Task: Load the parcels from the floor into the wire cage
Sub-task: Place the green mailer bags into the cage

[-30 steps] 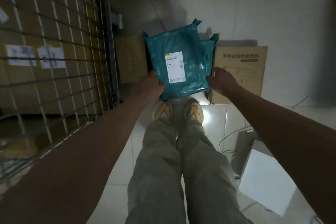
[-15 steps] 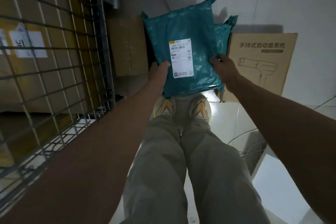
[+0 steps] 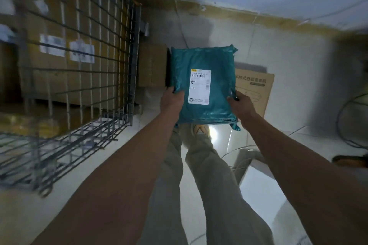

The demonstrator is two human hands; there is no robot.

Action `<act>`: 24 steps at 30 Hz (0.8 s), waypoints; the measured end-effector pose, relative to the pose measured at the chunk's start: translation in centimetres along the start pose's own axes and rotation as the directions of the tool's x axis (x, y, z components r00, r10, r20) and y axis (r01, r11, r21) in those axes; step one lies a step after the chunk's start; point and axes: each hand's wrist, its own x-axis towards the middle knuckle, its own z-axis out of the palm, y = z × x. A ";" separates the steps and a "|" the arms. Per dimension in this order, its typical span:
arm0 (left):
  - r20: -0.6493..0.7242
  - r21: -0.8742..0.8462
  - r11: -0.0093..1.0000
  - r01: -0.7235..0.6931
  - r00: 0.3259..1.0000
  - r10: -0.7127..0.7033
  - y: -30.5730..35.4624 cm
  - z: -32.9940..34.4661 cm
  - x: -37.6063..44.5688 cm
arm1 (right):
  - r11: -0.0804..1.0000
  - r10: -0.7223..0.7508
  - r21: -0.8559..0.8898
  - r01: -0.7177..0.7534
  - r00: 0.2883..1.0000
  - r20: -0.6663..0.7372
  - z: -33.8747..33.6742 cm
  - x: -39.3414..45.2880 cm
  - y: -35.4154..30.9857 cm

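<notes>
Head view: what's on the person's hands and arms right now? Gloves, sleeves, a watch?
Nothing worn that shows. The left hand and right hand are bare, with no gloves, and no rings are discernible in the dim, blurred picture. Both forearms are uncovered all the way to the frame's edge: no sleeve, cuff, watch or wristband appears.

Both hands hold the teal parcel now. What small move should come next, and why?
Probably swing the teal parcel leftward toward the wire cage: the left hand and right hand already grip its lower edges, and the cage stands on the person's left.
</notes>
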 end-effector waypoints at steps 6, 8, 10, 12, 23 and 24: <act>0.055 -0.008 0.994 -0.113 0.992 0.113 3.2 -8.4 -14.4 | 0.994 -0.063 -0.085 0.061 0.998 -0.019 -8.2 -16.7 -8.2; 0.058 -0.040 0.976 -0.215 0.974 0.217 5.6 -12.6 -21.6 | 0.987 -0.121 -0.113 0.116 0.992 -0.037 -10.0 -22.8 -10.8; 0.041 -0.074 0.957 -0.280 0.958 0.283 8.1 -15.0 -25.6 | 0.986 -0.139 -0.103 0.133 0.989 -0.054 -11.2 -26.8 -13.0; -0.008 -0.118 0.934 -0.338 0.941 0.339 10.5 -19.5 -29.9 | 0.980 -0.186 -0.080 0.181 0.981 -0.058 -11.6 -31.2 -16.3; -0.185 -0.193 0.758 -0.623 0.781 0.596 11.4 -42.1 -38.4 | 0.859 -0.510 -0.076 0.506 0.834 -0.209 -4.5 -46.3 -31.0; -0.205 -0.184 0.749 -0.637 0.770 0.604 10.8 -44.1 -38.2 | 0.848 -0.527 -0.068 0.525 0.825 -0.205 -3.0 -47.6 -31.7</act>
